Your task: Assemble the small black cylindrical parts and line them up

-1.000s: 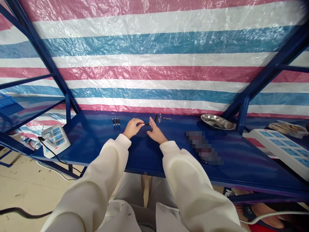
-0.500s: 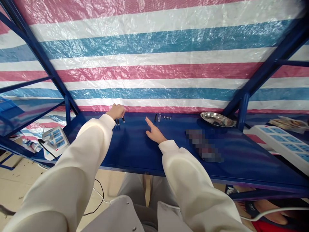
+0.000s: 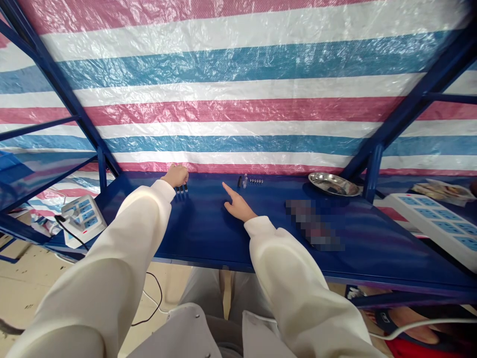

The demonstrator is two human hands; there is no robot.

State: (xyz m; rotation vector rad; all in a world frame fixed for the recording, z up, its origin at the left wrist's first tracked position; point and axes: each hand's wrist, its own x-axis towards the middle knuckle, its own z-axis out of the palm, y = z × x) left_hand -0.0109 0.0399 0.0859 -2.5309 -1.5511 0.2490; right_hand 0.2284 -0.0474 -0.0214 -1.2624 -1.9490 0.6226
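My left hand (image 3: 176, 175) reaches to the back of the blue table, its fingers curled down over a short row of small black cylinders (image 3: 182, 189) with light-coloured ends. It is closed on the right-hand cylinder (image 3: 187, 188); the fingertips are mostly hidden. My right hand (image 3: 239, 206) hovers over or rests on the tabletop, index finger and thumb stretched out and holding nothing. Beyond it stand a black cylinder (image 3: 240, 181), a clear little piece (image 3: 245, 181) and a row of several small shiny metal parts (image 3: 256, 181).
An oval metal dish (image 3: 334, 184) sits at the back right of the blue table (image 3: 208, 233). A blurred-out dark object (image 3: 315, 224) lies in front of it. White power strips flank the table, one left (image 3: 85, 221), one right (image 3: 434, 219). Blue frame posts rise at both sides.
My left hand has shifted slightly left, and the right-hand black cylinder now stands close beside the others. My right hand has hardly moved.
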